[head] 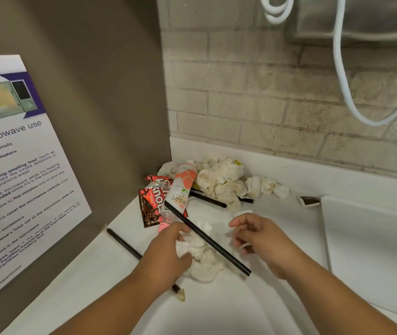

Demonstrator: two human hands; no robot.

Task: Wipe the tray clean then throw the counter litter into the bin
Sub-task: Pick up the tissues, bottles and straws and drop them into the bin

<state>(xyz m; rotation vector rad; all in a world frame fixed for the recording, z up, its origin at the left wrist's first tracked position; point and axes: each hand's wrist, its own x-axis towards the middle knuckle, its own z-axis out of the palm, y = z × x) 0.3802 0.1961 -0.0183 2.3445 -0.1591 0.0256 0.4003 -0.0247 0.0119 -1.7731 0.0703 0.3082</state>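
While your left hand [168, 247] clutches the crumpled, soft white tissue wad [204, 262] at lower centre, a smooth black straw [207, 238] lies across it; your right hand [260, 238] curls just beside, grip unclear

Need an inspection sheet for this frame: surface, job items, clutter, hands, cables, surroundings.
surface: white counter, litter heaped in its back corner.
job's things: white tray at the right, nothing seen on its visible part; crumpled paper wads; pink bottle lying down; red snack wrapper; black straws.
clutter: torn wrapper scrap beside the tray.
hands: left hand grips a paper wad; right hand has its fingers curled, hold unclear.
cables: white cable hangs in front of a steel wall unit.
surroundings: brick wall; microwave-use poster on the left panel.
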